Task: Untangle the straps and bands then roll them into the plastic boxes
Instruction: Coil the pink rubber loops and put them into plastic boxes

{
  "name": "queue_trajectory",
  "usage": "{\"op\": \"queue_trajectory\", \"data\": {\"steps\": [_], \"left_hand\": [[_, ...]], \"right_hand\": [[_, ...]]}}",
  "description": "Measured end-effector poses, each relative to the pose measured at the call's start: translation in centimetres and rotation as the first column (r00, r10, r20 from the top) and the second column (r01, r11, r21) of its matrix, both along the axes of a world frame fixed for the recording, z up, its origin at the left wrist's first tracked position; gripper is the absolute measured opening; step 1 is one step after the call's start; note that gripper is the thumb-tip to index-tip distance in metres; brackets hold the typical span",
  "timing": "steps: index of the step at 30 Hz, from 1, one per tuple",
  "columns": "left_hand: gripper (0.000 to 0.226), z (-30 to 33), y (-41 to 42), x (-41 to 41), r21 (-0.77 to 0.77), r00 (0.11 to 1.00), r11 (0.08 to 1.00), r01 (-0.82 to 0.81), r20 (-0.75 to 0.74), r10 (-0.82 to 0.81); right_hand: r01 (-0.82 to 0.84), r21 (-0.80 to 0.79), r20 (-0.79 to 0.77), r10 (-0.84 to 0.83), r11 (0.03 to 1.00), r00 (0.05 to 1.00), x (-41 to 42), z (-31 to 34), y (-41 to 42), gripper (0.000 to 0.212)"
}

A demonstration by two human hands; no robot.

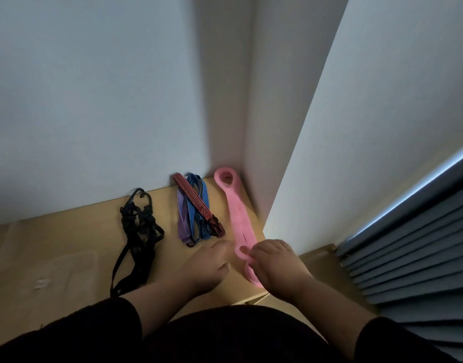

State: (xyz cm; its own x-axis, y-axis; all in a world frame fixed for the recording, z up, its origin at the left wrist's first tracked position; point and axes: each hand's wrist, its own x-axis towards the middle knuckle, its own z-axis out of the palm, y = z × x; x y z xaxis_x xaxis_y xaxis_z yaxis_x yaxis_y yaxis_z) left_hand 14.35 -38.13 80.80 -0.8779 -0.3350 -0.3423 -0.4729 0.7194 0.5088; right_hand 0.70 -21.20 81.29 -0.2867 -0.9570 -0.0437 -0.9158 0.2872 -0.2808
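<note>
I'm seeing a pink band [237, 221] lying stretched flat on the table [67, 231], beside striped straps [196, 209] and tangled black cords [138, 231].

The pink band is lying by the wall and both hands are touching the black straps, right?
Not quite. In the head view both hands, left hand and right hand, are at the near end of the pink band, not the black straps. The pink band does lie by the wall.

One pink band [235, 218]; one black strap tangle [138, 231]; three striped cords: purple [182, 218], blue [196, 216], red [196, 203].
</note>
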Motion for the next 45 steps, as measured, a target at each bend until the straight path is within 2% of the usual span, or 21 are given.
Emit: {"op": "queue_trajectory", "data": {"steps": [5, 8, 11, 16, 18, 21, 23, 27, 29, 30, 32, 35, 36, 37, 38, 39, 41, 42, 43, 45], "left_hand": [[0.065, 1.7, -1.6, 0.6, 0.055, 0.977, 0.986, -0.155, -0.142, 0.161], [0.063, 3.7, -2.4, 0.7, 0.144, 0.922, 0.959, -0.243, -0.272, 0.275], [0.058, 5.4, -3.4, 0.4, 0.185, 0.892, 0.945, -0.269, -0.321, 0.317], [0.007, 7.6, -3.7, 0.0, 0.216, 0.880, 0.937, -0.274, -0.338, 0.335], [0.014, 8.6, -3.0, 0.2, 0.255, 0.857, 0.921, -0.294, -0.356, 0.372], [0.028, 10.0, -2.4, 1.0, 0.396, 0.818, 0.864, -0.311, -0.351, 0.456], [0.023, 11.3, -2.3, 1.6, 0.510, 0.779, 0.806, -0.302, -0.356, 0.517], [0.016, 13.3, -2.4, 2.8, 0.633, 0.708, 0.726, -0.270, -0.381, 0.595], [0.018, 13.8, -2.4, 3.2, 0.720, 0.666, 0.646, -0.254, -0.354, 0.656], [0.019, 14.0, -2.5, 3.5, 0.781, 0.635, 0.577, -0.240, -0.323, 0.701], [0.026, 14.6, -2.9, 3.9, 0.909, 0.576, 0.378, -0.173, -0.218, 0.788], [0.043, 15.8, -3.6, 4.9, 0.993, 0.589, 0.110, 0.041, -0.113, 0.800], [0.047, 16.0, -3.8, 5.3, 0.995, 0.602, 0.060, 0.082, -0.097, 0.793], [0.052, 16.2, -3.8, 5.5, 0.995, 0.607, 0.047, 0.086, -0.090, 0.789], [0.053, 16.1, -3.9, 5.6, 0.994, 0.600, 0.088, 0.063, -0.108, 0.793], [0.049, 15.7, -3.9, 5.6, 0.983, 0.582, 0.182, 0.012, -0.155, 0.799], [0.028, 15.3, -3.8, 5.2, 0.903, 0.542, 0.408, -0.131, -0.280, 0.792], [0.017, 15.2, -3.8, 5.1, 0.848, 0.532, 0.490, -0.201, -0.326, 0.782], [0.014, 15.2, -3.7, 5.1, 0.804, 0.543, 0.546, -0.238, -0.356, 0.761], [0.025, 15.4, -3.9, 5.1, 0.724, 0.605, 0.642, -0.254, -0.399, 0.689]], "right_hand": [[-0.078, -0.254, -0.053, 0.066, 0.964, 0.996, -0.3, 2.9, -2.6, 0.021], [-0.158, -0.344, -0.079, 0.139, 0.925, 0.987, -0.3, 5.5, -3.8, 0.023], [-0.214, -0.411, -0.096, 0.192, 0.886, 0.977, -0.1, 8.0, -5.0, 0.027], [-0.222, -0.553, -0.037, 0.242, 0.803, 0.969, 0.3, 13.4, -6.9, 0.028], [-0.201, -0.574, 0.004, 0.249, 0.794, 0.969, 0.3, 15.4, -7.3, 0.026], [-0.196, -0.558, 0.006, 0.239, 0.806, 0.971, 0.2, 17.1, -7.8, 0.023], [-0.217, -0.561, -0.024, 0.247, 0.799, 0.969, 0.3, 17.4, -8.1, 0.026], [-0.272, -0.557, -0.138, 0.235, 0.785, 0.962, 1.4, 16.6, -8.8, 0.027], [-0.301, -0.568, -0.206, 0.222, 0.766, 0.953, 2.2, 16.1, -8.8, 0.025], [-0.326, -0.574, -0.245, 0.222, 0.751, 0.944, 2.7, 15.9, -8.7, 0.024], [-0.369, -0.589, -0.316, 0.216, 0.719, 0.924, 3.5, 15.5, -8.3, 0.024], [-0.402, -0.586, -0.359, 0.219, 0.704, 0.907, 4.5, 14.6, -7.8, 0.030], [-0.415, -0.571, -0.368, 0.232, 0.708, 0.901, 4.7, 14.2, -7.7, 0.031], [-0.428, -0.549, -0.379, 0.243, 0.718, 0.893, 5.0, 13.8, -7.6, 0.031], [-0.435, -0.528, -0.387, 0.250, 0.729, 0.888, 5.2, 13.5, -7.5, 0.031], [-0.435, -0.508, -0.383, 0.257, 0.743, 0.887, 5.5, 13.3, -7.4, 0.031], [-0.431, -0.474, -0.365, 0.274, 0.768, 0.890, 5.9, 13.0, -7.2, 0.027], [-0.429, -0.458, -0.363, 0.277, 0.779, 0.890, 6.0, 12.9, -7.2, 0.025], [-0.425, -0.450, -0.361, 0.275, 0.786, 0.891, 6.0, 12.9, -7.1, 0.023], [-0.402, -0.489, -0.308, 0.277, 0.774, 0.910, 6.0, 13.2, -6.8, 0.025]]}}
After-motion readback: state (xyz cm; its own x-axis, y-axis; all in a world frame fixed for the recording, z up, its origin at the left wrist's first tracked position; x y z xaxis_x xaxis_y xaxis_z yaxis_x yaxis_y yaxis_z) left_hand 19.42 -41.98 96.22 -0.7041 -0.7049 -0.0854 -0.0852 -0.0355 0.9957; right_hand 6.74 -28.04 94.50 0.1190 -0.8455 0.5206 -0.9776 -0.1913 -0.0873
